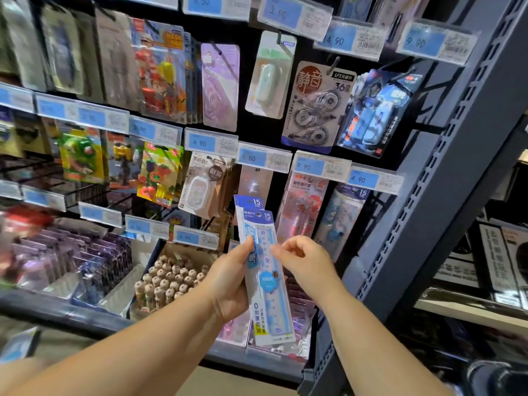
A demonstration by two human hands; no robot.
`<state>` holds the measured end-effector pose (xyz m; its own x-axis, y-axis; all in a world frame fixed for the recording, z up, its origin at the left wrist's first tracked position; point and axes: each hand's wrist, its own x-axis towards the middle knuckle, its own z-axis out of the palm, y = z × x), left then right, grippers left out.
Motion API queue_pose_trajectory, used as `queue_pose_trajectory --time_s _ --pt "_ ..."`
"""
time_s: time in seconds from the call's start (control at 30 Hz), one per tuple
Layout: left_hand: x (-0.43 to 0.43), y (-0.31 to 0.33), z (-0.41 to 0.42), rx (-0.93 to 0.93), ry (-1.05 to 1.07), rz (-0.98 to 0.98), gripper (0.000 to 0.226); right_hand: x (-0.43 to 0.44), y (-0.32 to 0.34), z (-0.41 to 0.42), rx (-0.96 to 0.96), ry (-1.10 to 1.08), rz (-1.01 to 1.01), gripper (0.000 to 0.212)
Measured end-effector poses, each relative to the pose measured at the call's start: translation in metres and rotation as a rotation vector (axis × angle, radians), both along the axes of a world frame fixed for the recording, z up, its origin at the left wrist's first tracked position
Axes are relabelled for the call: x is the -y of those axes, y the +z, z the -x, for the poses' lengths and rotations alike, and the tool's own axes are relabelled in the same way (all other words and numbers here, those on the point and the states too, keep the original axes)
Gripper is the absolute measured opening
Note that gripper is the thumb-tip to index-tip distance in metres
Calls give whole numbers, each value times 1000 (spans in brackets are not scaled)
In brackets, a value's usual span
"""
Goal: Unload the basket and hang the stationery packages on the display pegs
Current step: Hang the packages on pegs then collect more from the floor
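Note:
My left hand [233, 284] grips a small stack of blue 15 cm ruler packages [267, 281], held upright in front of the display wall. Their blue header cards rise just below the 6.50 price tag [264, 159]. My right hand [304, 260] is beside the rulers on the right, fingers curled with the tips at the edge of the front package. More ruler packs [341, 221] hang to the right under the 4.90 tag [374, 180]. The basket is out of view.
Pegs carry correction tapes [315, 105], erasers [158, 172] and other packs in rows with blue price tags. A bin of small figure toppers [168, 277] sits on the lower shelf. A dark slotted shelf upright [428, 195] runs diagonally at right.

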<state>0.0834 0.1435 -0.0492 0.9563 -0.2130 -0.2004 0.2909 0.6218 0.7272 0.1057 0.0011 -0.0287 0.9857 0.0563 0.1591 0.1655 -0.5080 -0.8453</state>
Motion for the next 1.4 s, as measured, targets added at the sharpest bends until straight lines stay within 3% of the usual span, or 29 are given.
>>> queue_pose_trajectory --time_s 0.2,0.33,0.47,0.67,1.07,1.4 --pt "0 -5 -1 1 9 -28 45 -6 -13 -2 -148 9 65 45" --pt "-2 -8 -3 10 31 1 44 -8 -14 -3 -118 22 19 31" --pt "-3 -11 -4 44 21 20 44 -6 -15 -8 -114 1 -38 33" --pt "0 -6 -4 85 -10 -2 40 12 -9 -7 43 -64 -139 11" --pt "12 -3 -2 92 -67 -10 39 29 -8 -6 29 -72 -189 8" --pt "2 5 -1 157 -104 -60 27 26 3 2 -33 163 -352 11"
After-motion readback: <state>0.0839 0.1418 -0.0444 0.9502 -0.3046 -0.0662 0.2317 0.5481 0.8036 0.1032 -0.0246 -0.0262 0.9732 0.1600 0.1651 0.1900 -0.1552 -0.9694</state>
